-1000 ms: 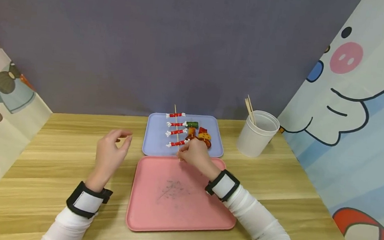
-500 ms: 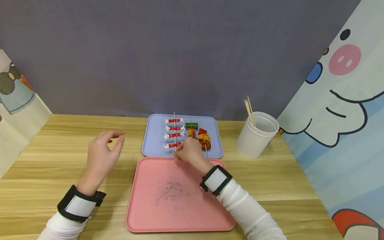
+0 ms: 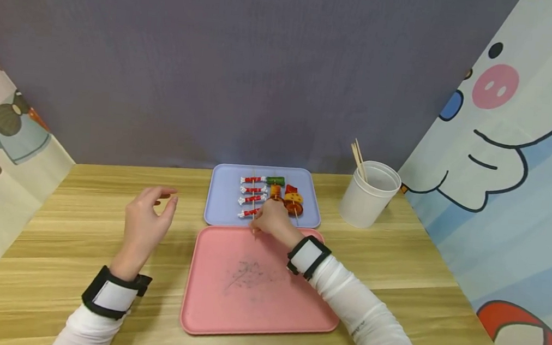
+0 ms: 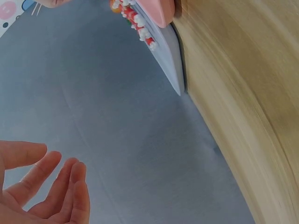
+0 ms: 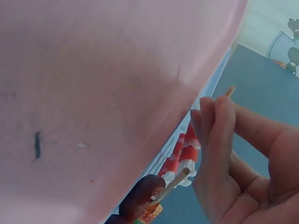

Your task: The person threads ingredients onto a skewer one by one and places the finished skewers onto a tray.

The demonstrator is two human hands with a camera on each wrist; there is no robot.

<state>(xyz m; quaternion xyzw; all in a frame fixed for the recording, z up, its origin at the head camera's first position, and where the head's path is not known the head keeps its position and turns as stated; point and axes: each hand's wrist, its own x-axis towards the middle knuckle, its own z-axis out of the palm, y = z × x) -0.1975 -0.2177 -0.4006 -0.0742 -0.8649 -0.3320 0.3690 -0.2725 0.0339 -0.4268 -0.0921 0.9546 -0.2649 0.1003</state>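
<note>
In the head view, my right hand [image 3: 274,220] pinches the near end of a wooden skewer threaded with several red-and-white pieces like small crab sticks [image 3: 252,198]. The skewer lies along the left part of a light blue tray [image 3: 222,190]. Beside it on that tray are a skewer with a green and an orange piece [image 3: 275,190] and another with red, yellow and brown pieces [image 3: 294,197]. In the right wrist view the stick's tip [image 5: 230,91] pokes out between thumb and fingers. My left hand [image 3: 146,218] hovers left of the trays, fingers loosely curved, holding nothing.
A pink tray [image 3: 224,310] with dark scuff marks sits in front of the blue one. At the right stands a white plastic cup [image 3: 368,202] with several bare wooden sticks [image 3: 359,160]. A grey backdrop [image 3: 265,73] rises behind the wooden table [image 3: 79,221].
My right hand has drawn the red-and-white skewer nearer and down onto the blue tray, then shifted it slightly right against the green-topped skewer. My left hand has drifted a little left.
</note>
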